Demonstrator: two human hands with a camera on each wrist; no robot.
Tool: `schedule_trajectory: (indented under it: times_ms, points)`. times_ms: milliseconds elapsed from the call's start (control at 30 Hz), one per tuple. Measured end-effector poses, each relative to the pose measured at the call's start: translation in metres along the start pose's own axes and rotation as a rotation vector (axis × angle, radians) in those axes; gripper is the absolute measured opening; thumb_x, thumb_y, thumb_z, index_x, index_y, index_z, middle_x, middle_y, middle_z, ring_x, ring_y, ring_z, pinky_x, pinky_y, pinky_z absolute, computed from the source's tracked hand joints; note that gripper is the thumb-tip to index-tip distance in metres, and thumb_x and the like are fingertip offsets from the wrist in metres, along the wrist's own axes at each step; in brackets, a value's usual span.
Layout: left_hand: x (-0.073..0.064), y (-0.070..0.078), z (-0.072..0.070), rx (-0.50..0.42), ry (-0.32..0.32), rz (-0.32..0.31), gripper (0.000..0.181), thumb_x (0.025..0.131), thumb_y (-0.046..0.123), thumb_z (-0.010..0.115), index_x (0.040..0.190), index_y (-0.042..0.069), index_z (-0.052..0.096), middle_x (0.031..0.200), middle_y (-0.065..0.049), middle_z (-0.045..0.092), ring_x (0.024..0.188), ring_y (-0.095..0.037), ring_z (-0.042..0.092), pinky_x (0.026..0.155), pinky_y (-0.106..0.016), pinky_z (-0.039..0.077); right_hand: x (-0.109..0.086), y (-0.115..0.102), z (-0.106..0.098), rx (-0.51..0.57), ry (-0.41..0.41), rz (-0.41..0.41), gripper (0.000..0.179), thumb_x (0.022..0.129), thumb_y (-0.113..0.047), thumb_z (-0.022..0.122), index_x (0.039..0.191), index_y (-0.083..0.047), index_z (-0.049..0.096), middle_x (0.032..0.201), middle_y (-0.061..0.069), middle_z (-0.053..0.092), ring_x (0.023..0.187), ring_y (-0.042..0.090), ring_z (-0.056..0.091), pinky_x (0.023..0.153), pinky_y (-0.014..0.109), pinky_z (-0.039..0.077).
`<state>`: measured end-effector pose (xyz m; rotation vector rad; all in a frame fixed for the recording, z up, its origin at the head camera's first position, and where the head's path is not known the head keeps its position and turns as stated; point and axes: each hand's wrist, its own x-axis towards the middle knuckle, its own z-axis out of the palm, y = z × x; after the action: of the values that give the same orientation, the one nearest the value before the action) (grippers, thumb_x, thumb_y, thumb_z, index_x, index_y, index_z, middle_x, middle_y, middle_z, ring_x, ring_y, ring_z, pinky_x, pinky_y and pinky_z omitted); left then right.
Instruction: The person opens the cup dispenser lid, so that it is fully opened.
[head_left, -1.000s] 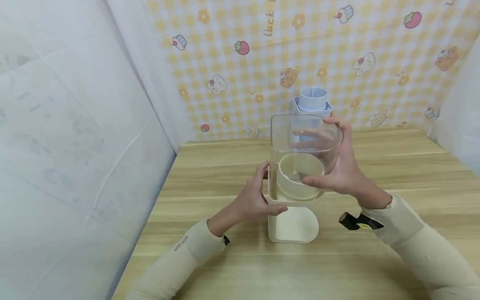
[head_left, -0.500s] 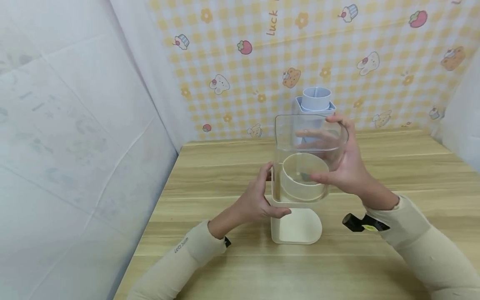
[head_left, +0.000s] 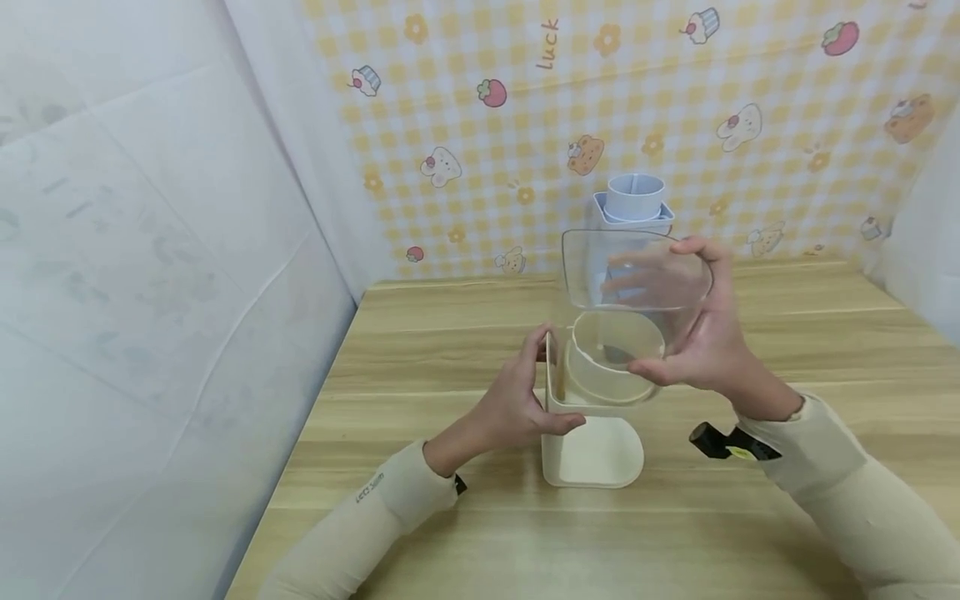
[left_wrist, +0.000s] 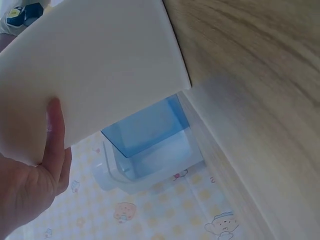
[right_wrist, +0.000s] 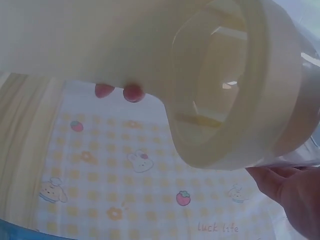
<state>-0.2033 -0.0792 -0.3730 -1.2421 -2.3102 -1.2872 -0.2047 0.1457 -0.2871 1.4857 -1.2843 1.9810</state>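
Clear plastic, the open-topped, round-fronted container (head_left: pixel 630 310) stands over the top of the cream plastic dispenser stand (head_left: pixel 600 410), in the middle of the wooden-patterned table (head_left: pixel 420 367); I cannot tell whether it is seated there or just above. My right hand (head_left: pixel 705 342) grasps the container round its right side, thumb in front, the other fingers showing through the clear wall. Through that wall I also see the stand's round cream collar (head_left: pixel 611 379). My left hand (head_left: pixel 517 404) grips the left side of the stand, its thumb along the front; in the right wrist view, two of its fingertips show past the stand's edge. Below, nearer me, lies the stand's flat, rounded cream foot (head_left: pixel 596 454). Behind the container stands a pale blue plastic dispenser (head_left: pixel 636 200) topped with a short round tube, partly seen through the clear wall. Beyond it hangs a yellow-and-white checked cloth (head_left: pixel 487 150) with strawberries, rabbits and bears; a white sheet (head_left: pixel 150 292) hangs to my left.
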Motion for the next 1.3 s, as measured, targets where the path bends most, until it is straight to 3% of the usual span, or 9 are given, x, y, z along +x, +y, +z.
schedule_trajectory:
  times_ms: [233, 367, 467, 800, 1300]
  points:
    - [-0.0016, -0.0002, -0.0015, -0.046, -0.007, -0.025, 0.107, 0.07, 0.025, 0.087, 0.151, 0.008, 0.019, 0.126, -0.009, 0.058, 0.12, -0.019, 0.055, 0.1, -0.036, 0.047, 0.0031, 0.003, 0.0016, -0.002, 0.017, 0.003, 0.089, 0.065, -0.001, 0.092, 0.126, 0.006, 0.027, 0.127, 0.028, 0.059, 0.103, 0.035, 0.067, 0.088, 0.037, 0.056]
    - [-0.003, 0.0029, -0.0024, -0.134, -0.032, -0.107, 0.108, 0.071, 0.019, 0.088, 0.153, 0.011, 0.017, 0.129, -0.011, 0.054, 0.119, -0.021, 0.053, 0.079, -0.028, 0.057, 0.003, 0.0018, 0.0003, 0.015, 0.025, 0.031, 0.089, 0.066, -0.002, 0.092, 0.127, 0.005, 0.028, 0.127, 0.028, 0.059, 0.104, 0.036, 0.067, 0.088, 0.038, 0.056]
    - [-0.0039, 0.0049, -0.0031, -0.184, -0.039, -0.157, 0.108, 0.071, 0.016, 0.088, 0.153, 0.014, 0.017, 0.13, -0.012, 0.052, 0.118, -0.023, 0.053, 0.059, -0.023, 0.057, 0.0036, 0.0013, -0.001, 0.018, 0.04, 0.064, 0.088, 0.066, -0.002, 0.092, 0.128, 0.004, 0.029, 0.126, 0.029, 0.06, 0.103, 0.037, 0.068, 0.087, 0.041, 0.056]
    - [-0.0029, 0.0054, -0.0012, -0.145, -0.033, -0.156, 0.11, 0.07, 0.02, 0.089, 0.153, 0.017, 0.017, 0.132, -0.015, 0.055, 0.116, -0.026, 0.058, 0.062, -0.02, 0.056, 0.0038, -0.0029, -0.0034, 0.038, 0.101, 0.133, 0.083, 0.067, 0.002, 0.09, 0.128, 0.0, 0.033, 0.124, 0.027, 0.062, 0.103, 0.037, 0.068, 0.086, 0.042, 0.057]
    - [-0.0022, 0.0077, 0.0001, -0.133, -0.032, -0.163, 0.111, 0.068, 0.02, 0.09, 0.153, 0.018, 0.018, 0.132, -0.014, 0.055, 0.113, -0.028, 0.059, 0.062, -0.019, 0.056, 0.003, -0.0015, -0.0022, 0.036, 0.067, -0.02, 0.09, 0.058, 0.005, 0.093, 0.124, 0.007, 0.031, 0.125, 0.034, 0.056, 0.102, 0.042, 0.066, 0.084, 0.043, 0.057]
